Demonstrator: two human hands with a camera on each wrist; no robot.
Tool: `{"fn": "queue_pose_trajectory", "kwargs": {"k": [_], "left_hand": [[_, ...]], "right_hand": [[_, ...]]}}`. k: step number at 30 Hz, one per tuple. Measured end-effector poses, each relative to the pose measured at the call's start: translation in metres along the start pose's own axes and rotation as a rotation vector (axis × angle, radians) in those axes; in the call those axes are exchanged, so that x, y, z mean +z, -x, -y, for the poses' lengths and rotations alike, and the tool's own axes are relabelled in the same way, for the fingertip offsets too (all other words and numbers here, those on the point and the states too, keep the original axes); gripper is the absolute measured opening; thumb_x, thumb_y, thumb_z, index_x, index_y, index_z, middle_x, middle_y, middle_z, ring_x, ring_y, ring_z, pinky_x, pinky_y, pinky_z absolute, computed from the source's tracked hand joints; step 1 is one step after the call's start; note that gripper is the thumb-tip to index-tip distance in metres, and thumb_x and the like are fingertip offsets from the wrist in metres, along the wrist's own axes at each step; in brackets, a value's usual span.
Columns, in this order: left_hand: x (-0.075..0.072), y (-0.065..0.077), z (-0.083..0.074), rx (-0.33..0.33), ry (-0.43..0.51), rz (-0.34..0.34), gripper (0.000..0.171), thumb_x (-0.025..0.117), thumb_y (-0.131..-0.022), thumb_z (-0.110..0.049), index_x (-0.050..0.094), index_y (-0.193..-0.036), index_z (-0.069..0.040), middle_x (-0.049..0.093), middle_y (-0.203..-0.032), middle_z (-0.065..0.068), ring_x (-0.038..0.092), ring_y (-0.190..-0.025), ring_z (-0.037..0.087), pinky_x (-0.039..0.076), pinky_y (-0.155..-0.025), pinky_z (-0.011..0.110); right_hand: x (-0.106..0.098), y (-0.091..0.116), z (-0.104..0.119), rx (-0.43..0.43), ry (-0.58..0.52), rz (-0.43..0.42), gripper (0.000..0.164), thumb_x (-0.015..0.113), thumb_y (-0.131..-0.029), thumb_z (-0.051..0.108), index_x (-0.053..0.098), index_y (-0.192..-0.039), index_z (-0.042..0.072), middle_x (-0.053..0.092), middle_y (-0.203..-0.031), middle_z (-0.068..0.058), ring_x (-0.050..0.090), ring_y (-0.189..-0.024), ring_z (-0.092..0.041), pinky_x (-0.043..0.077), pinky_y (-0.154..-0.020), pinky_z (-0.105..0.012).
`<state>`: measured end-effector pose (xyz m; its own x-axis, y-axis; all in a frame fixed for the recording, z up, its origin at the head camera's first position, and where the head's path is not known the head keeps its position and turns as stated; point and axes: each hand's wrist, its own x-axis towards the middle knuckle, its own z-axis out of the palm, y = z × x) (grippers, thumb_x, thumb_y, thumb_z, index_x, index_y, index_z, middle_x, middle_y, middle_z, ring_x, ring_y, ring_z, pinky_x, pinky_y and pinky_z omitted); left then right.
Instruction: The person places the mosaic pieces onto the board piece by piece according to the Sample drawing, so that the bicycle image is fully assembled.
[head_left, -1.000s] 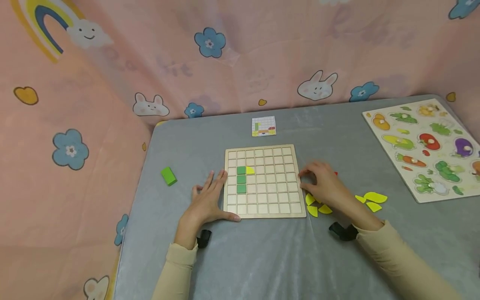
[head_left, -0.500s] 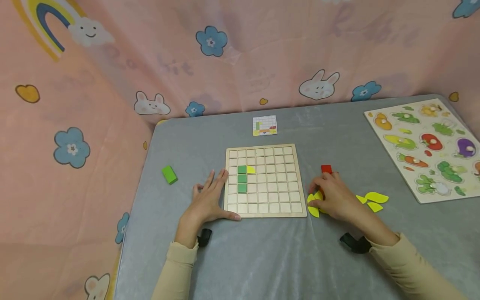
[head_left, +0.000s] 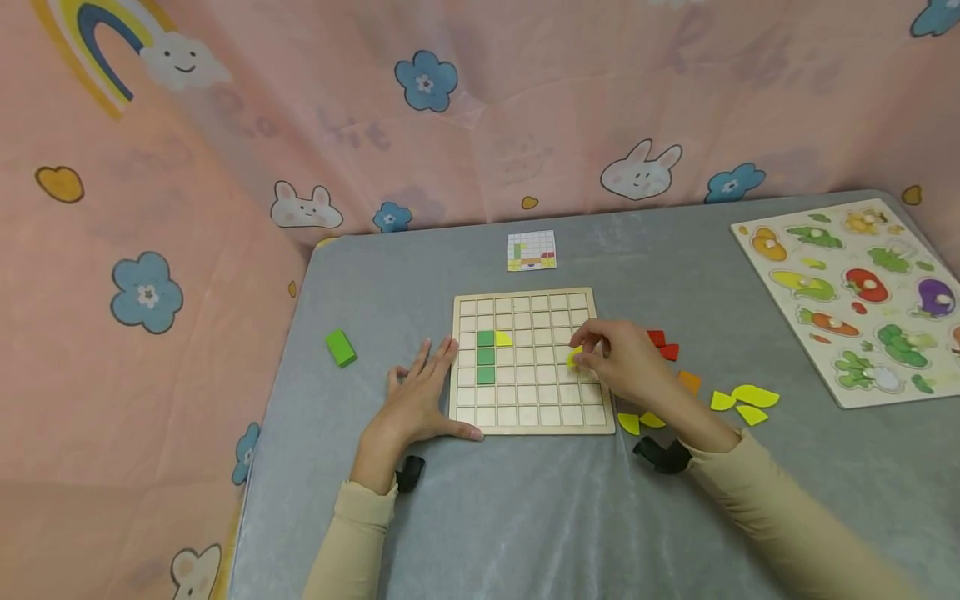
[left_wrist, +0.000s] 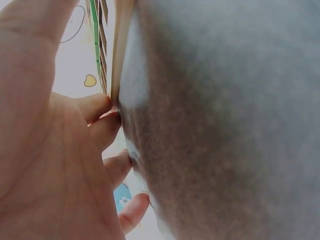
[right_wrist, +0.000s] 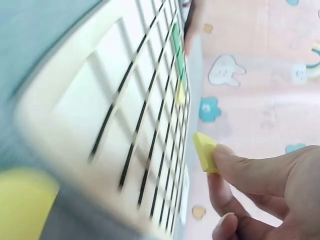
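Note:
A wooden grid board (head_left: 536,396) lies on the grey cloth, with several green square tiles (head_left: 486,357) in one column and a yellow quarter-round tile (head_left: 503,339) beside the top one. My left hand (head_left: 408,408) rests at the board's left side, fingers spread, thumb at the lower left corner. In the left wrist view its fingertips (left_wrist: 107,127) touch the board's edge. Over the board's right part, my right hand (head_left: 626,362) pinches another yellow tile (right_wrist: 205,152) between thumb and finger, held above the grid.
Loose yellow tiles (head_left: 628,424), red tiles (head_left: 670,352) and an orange tile (head_left: 689,382) lie right of the board. A green block (head_left: 341,348) lies to the left. Behind stands a small pattern card (head_left: 532,251). A vegetable puzzle board (head_left: 855,304) lies far right.
My right hand went from the board's right edge to the yellow pile, picked up a yellow tile and moved left over the board. My left hand stayed in place.

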<state>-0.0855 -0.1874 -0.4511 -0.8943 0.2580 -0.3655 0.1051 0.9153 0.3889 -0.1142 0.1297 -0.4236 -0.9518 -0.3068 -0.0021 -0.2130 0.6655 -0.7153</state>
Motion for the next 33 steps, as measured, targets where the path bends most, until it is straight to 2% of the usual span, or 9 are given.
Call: {"fn": "queue_pose_trajectory", "kwargs": {"k": [4, 8, 17, 22, 25, 33], "left_hand": [[0.0, 0.0, 0.0, -0.006, -0.005, 0.0, 0.147, 0.097, -0.065, -0.062, 0.004, -0.173, -0.025, -0.001, -0.18, -0.009, -0.005, -0.168, 0.022, 0.016, -0.12, 0.066], [-0.001, -0.001, 0.0, -0.013, -0.009, -0.002, 0.147, 0.096, -0.065, -0.063, 0.004, -0.173, -0.025, 0.0, -0.18, -0.009, -0.004, -0.168, 0.023, 0.015, -0.121, 0.066], [-0.003, 0.0, -0.002, 0.0, -0.006, -0.01, 0.144, 0.095, -0.066, -0.064, 0.007, -0.173, -0.024, 0.003, -0.18, -0.008, -0.003, -0.168, 0.023, 0.019, -0.119, 0.065], [-0.001, 0.0, -0.001, -0.004, -0.008, -0.007, 0.143, 0.095, -0.066, -0.065, 0.009, -0.173, -0.024, 0.003, -0.18, -0.008, -0.003, -0.168, 0.024, 0.017, -0.12, 0.067], [0.0, 0.0, -0.001, -0.004, -0.011, -0.007, 0.144, 0.095, -0.066, -0.065, 0.009, -0.173, -0.024, 0.003, -0.18, -0.008, -0.003, -0.168, 0.024, 0.018, -0.12, 0.067], [-0.001, 0.0, -0.002, -0.013, -0.02, 0.0, 0.145, 0.095, -0.066, -0.065, 0.006, -0.173, -0.024, 0.0, -0.18, -0.01, -0.004, -0.168, 0.023, 0.015, -0.121, 0.067]], "right_hand": [[0.017, -0.015, 0.016, -0.011, -0.008, 0.0, 0.004, 0.082, -0.092, 0.008, 0.08, -0.096, 0.009, 0.071, -0.084, -0.003, 0.05, -0.079, -0.022, 0.037, -0.072, -0.034], [0.035, -0.024, 0.034, -0.02, -0.036, 0.049, 0.004, 0.081, -0.094, 0.011, 0.081, -0.097, 0.01, 0.073, -0.087, -0.001, 0.05, -0.081, -0.021, 0.039, -0.073, -0.034], [0.079, -0.039, 0.064, -0.134, -0.075, 0.154, 0.002, 0.081, -0.093, 0.008, 0.079, -0.094, 0.009, 0.074, -0.083, 0.001, 0.058, -0.075, -0.012, 0.047, -0.072, -0.03], [0.1, -0.041, 0.069, -0.143, -0.079, 0.204, 0.009, 0.08, -0.092, 0.005, 0.077, -0.087, 0.011, 0.072, -0.078, 0.003, 0.06, -0.073, -0.008, 0.05, -0.073, -0.028], [0.108, -0.04, 0.069, -0.124, -0.068, 0.222, 0.012, 0.08, -0.092, 0.005, 0.076, -0.084, 0.013, 0.069, -0.077, 0.004, 0.059, -0.076, -0.01, 0.049, -0.074, -0.028], [0.116, -0.039, 0.066, -0.108, 0.008, 0.186, 0.018, 0.081, -0.091, 0.003, 0.075, -0.079, 0.015, 0.064, -0.089, 0.0, 0.055, -0.095, -0.02, 0.049, -0.08, -0.035]]}}
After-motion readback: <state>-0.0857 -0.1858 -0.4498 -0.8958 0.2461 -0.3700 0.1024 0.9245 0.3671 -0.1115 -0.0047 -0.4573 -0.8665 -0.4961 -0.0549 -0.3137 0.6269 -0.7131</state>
